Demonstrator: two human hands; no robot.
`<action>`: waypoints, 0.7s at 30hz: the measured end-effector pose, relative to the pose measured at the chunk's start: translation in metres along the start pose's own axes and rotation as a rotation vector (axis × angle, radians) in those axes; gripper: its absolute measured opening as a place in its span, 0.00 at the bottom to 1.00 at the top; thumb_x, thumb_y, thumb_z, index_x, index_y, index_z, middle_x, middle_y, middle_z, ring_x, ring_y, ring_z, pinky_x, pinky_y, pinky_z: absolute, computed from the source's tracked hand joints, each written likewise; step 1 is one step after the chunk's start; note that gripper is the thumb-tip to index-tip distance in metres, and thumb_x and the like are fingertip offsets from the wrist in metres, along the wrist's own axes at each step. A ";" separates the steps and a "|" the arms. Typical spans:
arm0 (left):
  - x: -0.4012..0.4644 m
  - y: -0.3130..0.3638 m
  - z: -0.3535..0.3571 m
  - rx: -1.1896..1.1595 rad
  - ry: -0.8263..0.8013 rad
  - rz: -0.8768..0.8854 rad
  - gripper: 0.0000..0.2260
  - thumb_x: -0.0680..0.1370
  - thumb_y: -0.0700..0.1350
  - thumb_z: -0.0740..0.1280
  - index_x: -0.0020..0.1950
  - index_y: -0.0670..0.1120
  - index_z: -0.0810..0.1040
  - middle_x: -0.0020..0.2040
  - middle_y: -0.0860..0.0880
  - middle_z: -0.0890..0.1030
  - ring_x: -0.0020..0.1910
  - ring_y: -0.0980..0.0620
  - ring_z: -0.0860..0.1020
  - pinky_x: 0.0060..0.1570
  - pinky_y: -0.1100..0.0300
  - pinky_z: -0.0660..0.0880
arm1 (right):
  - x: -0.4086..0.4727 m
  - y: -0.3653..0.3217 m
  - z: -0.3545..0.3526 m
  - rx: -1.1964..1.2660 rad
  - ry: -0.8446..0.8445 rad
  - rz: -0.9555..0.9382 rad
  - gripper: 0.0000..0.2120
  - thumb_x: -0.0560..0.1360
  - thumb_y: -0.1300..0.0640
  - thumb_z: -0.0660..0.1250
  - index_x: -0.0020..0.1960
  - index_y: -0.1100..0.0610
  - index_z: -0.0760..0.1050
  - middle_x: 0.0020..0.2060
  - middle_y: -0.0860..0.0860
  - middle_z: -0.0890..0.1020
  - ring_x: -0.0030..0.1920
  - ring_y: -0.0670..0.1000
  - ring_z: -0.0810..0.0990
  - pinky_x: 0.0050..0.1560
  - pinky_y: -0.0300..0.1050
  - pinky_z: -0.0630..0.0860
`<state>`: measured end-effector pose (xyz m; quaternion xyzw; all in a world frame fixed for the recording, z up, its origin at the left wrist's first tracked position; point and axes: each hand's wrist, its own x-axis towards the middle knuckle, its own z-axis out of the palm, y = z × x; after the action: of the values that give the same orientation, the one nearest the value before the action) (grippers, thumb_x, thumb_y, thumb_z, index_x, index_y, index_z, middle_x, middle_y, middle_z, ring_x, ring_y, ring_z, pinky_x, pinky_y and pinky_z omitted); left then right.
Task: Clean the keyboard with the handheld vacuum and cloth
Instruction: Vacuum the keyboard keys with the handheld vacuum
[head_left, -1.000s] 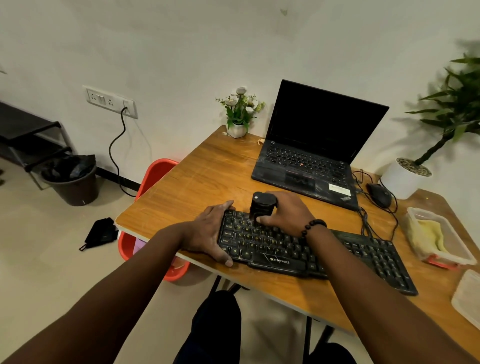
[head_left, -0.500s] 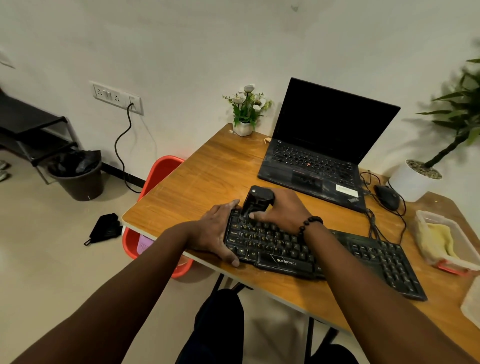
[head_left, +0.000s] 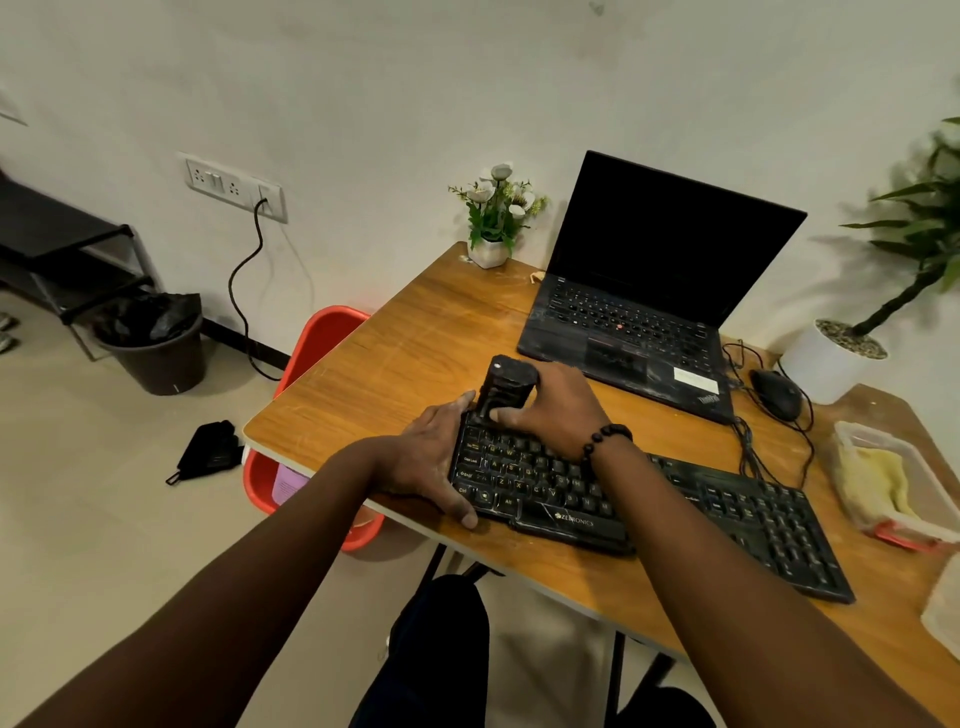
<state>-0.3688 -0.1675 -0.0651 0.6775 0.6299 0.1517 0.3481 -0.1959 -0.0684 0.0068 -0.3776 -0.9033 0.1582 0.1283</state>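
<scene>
A black keyboard (head_left: 727, 514) lies along the front of the wooden table (head_left: 415, 353). My left hand (head_left: 426, 457) clasps its left end, thumb on the front edge. My right hand (head_left: 556, 405) grips a small black handheld vacuum (head_left: 506, 384), which stands tilted with its lower end on the keys at the keyboard's top left corner. A yellow cloth (head_left: 878, 483) sits in a clear plastic container (head_left: 924, 499) at the right edge of the table, away from both hands.
An open black laptop (head_left: 649, 291) stands behind the keyboard, with a black mouse (head_left: 776, 395) and tangled cables to its right. A small flower pot (head_left: 493, 223) is at the back corner, a potted plant (head_left: 841, 358) far right. A red tub (head_left: 317, 343) sits under the table's left side.
My right hand has slid the vacuum left toward the keyboard's top left corner and tilted it. My left hand stays on the keyboard's left end. The view has shifted left.
</scene>
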 end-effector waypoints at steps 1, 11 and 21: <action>0.000 0.000 -0.001 0.000 -0.003 -0.001 0.70 0.55 0.68 0.79 0.79 0.54 0.31 0.79 0.52 0.46 0.78 0.48 0.46 0.77 0.44 0.50 | 0.000 -0.001 0.001 0.003 -0.020 0.005 0.14 0.67 0.49 0.76 0.50 0.50 0.77 0.46 0.45 0.81 0.48 0.47 0.78 0.45 0.45 0.77; -0.001 0.000 0.001 -0.027 0.024 -0.009 0.70 0.56 0.65 0.82 0.78 0.56 0.30 0.79 0.52 0.48 0.78 0.48 0.47 0.77 0.43 0.51 | 0.004 -0.007 0.006 -0.180 -0.008 -0.015 0.15 0.68 0.47 0.74 0.52 0.50 0.76 0.47 0.45 0.80 0.53 0.49 0.73 0.47 0.44 0.73; -0.002 0.001 0.001 -0.027 0.040 -0.008 0.70 0.56 0.64 0.82 0.78 0.56 0.30 0.79 0.52 0.48 0.78 0.48 0.48 0.77 0.44 0.51 | 0.009 -0.005 0.005 -0.140 0.020 -0.004 0.17 0.68 0.49 0.75 0.54 0.52 0.77 0.49 0.47 0.82 0.53 0.50 0.75 0.48 0.44 0.74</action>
<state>-0.3674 -0.1693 -0.0647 0.6670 0.6373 0.1722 0.3454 -0.2063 -0.0662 0.0053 -0.3852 -0.9116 0.0909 0.1108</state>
